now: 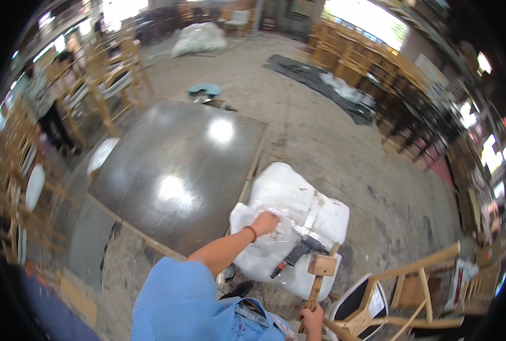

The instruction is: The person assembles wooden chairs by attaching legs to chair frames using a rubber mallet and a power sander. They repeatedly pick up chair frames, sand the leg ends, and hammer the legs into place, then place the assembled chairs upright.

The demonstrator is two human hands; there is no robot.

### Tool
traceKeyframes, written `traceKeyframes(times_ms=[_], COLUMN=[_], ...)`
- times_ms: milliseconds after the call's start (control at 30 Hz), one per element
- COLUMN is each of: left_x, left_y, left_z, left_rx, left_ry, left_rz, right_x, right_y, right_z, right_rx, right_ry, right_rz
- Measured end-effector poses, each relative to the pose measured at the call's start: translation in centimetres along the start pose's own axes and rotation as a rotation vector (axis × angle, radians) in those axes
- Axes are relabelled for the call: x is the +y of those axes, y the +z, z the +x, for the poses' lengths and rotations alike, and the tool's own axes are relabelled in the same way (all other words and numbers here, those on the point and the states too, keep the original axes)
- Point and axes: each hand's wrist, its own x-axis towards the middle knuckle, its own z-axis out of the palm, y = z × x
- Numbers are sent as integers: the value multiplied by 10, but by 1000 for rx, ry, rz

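Note:
My right hand (311, 318) is wrapped round the handle of a wooden mallet (322, 265), whose block head points up and away from me. My left hand (266, 223), with a beaded bracelet at the wrist, is closed at a crumpled clear plastic bag (287, 232). Whatever its fingers hold is hidden. The bag lies on a white padded surface (330, 219) with taped seams and dirt marks. Between my hands, a dark power tool (299, 254) lies on the same padding, close to the mallet's head.
A large dark glossy tabletop (190, 153) stands to the left. A wooden chair frame (415, 284) leans at the lower right. Stacked chairs (102, 85) and a person (47, 108) are at the far left. A dark sheet (315, 82) lies across the floor ahead.

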Motion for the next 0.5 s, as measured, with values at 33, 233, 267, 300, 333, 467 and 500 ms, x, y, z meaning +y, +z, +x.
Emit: traceKeyframes(times_ms=[33,233,267,300,333,467,500], left_x=[3,19,16,15,16,23,28], left_y=[0,-2,-1,-1,0,3,2], left_z=[1,-5,-7,-8,-10,-18,-18], left_rx=[-73,-212,-210,-180,-150,-13,-31], left_ry=[-290,-555,-427,-364,-309,-204,-247], left_rz=[-435,-802,-651,-480,-308,71,84], right_x=[7,21,25,30,34,36,40], right_y=[-2,-12,-12,-14,-15,-21,-25], right_z=[-7,-44,-48,-53,-54,-74,-78], right_rx=[30,102,113,113,112,167,167], right_ry=[15,100,107,113,121,81,61], right_rz=[45,182,207,224,240,5,17])
